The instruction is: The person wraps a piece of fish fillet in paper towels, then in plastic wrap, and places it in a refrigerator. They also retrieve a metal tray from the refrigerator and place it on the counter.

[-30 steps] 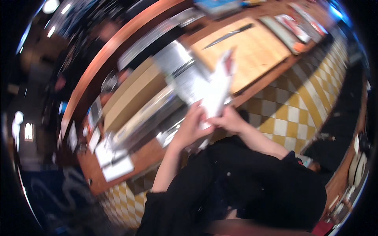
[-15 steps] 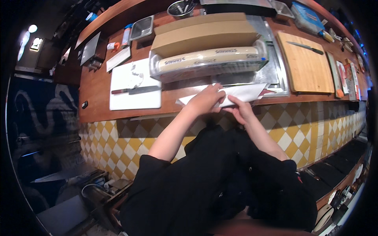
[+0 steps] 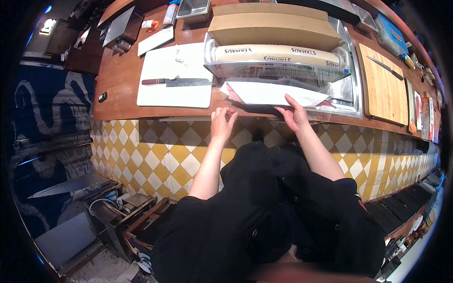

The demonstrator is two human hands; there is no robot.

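Note:
A long white paper-wrapped bundle (image 3: 283,93) lies at the counter's front edge, with reddish-pink material showing at both ends. My right hand (image 3: 294,114) grips its near edge, thumb on top and fingers beneath. My left hand (image 3: 222,123) hangs off the bundle's left end, short of the counter edge, its fingers curled to the thumb; anything in them is too small to make out. Just behind the bundle stands an open cardboard box (image 3: 278,70) with a large roll of cling film (image 3: 278,53) inside. Clear film hangs over the box's front.
To the left, a dark-handled knife (image 3: 181,82) lies on a white cutting board (image 3: 155,100). A wooden board (image 3: 384,96) with another knife (image 3: 384,67) is on the right. Metal containers (image 3: 193,8) stand at the back. Yellow and white tiles (image 3: 184,151) face the counter.
My left hand has come off the bundle and moved left and toward me. My right hand stays at the bundle, which now lies flatter along the edge. The view has shifted.

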